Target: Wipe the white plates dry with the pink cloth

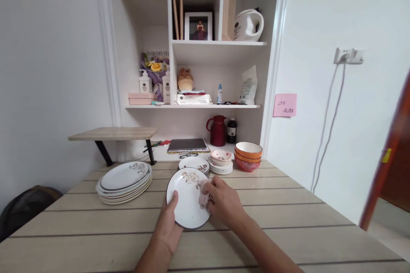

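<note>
My left hand [170,225] grips a round white plate [187,202] by its left edge, thumb on top and the other fingers hidden beneath. The plate has a dark rim and a brown flower print, and it is tilted toward me above the table. In my right hand [226,201] a pale pinkish cloth [204,195] is bunched up and pressed against the plate's right side. Just behind the held plate stands a stack of similar flowered plates [193,163], partly covered by it.
Larger plates are stacked [123,175] at the left, near a small raised shelf [112,134]. Small saucers [221,168] carry little dishes [221,156], beside stacked bowls [248,150]. A red jug [218,131], a dark bottle [232,131] and a laptop [187,144] stand behind on the wooden table [288,222].
</note>
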`<control>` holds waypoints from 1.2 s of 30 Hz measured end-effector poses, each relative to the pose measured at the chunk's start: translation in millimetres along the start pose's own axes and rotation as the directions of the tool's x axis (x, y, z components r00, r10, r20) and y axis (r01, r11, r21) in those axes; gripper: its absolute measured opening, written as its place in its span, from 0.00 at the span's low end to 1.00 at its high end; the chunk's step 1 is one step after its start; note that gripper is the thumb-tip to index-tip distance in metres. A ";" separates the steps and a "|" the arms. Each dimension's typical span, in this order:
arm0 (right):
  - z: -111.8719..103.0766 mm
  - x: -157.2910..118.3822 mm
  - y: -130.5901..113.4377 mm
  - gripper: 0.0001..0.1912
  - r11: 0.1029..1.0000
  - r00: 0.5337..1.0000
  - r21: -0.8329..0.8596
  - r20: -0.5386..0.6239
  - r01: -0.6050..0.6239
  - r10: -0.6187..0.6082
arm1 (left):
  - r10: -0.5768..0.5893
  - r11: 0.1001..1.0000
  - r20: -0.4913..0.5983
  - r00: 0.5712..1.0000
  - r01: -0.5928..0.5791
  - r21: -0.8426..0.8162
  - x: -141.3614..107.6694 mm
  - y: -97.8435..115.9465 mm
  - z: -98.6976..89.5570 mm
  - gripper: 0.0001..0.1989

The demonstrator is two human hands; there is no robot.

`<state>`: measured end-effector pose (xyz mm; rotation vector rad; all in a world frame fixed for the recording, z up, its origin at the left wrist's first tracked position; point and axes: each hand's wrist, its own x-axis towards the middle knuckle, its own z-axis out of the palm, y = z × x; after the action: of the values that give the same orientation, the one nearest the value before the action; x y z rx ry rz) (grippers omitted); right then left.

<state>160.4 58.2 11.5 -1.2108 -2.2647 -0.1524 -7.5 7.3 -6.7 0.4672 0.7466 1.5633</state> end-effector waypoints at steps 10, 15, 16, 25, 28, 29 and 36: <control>11.2 -10.2 -25.4 0.18 0.957 0.976 0.211 0.051 0.199 -0.214 | -0.129 0.991 0.143 0.981 0.131 -0.005 -4.1 4.6 2.3 0.31; 6.6 2.1 -6.1 0.16 0.995 0.992 0.100 -0.123 -0.021 0.033 | -0.128 0.992 0.146 0.981 0.125 0.033 -8.9 3.3 8.2 0.32; 5.5 4.0 -2.7 0.15 0.995 0.986 0.089 -0.152 -0.050 0.063 | -0.140 0.990 0.149 0.979 0.135 0.042 -10.5 3.9 9.6 0.32; 4.9 14.9 -9.1 0.16 0.987 0.974 0.143 -0.223 0.080 -0.047 | -0.259 0.964 0.266 0.929 0.229 0.137 -13.7 -3.4 11.6 0.29; 5.5 14.1 -21.2 0.16 0.961 0.966 0.192 -0.201 0.200 -0.161 | -0.207 0.977 0.267 0.941 0.183 0.112 -15.4 -7.4 12.1 0.27; 5.1 13.3 -24.7 0.15 0.949 0.961 0.207 -0.195 0.237 -0.197 | -0.187 0.981 0.259 0.948 0.167 0.097 -16.3 -8.1 12.5 0.27; -5.5 10.7 -23.5 0.12 0.976 0.967 0.073 -0.170 0.204 -0.189 | -0.164 0.986 0.251 0.954 0.164 0.022 -15.9 -3.5 14.3 0.29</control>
<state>139.4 50.3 25.4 -0.8927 -2.2195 -0.2141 6.9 -5.5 3.0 0.5777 0.5745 1.3187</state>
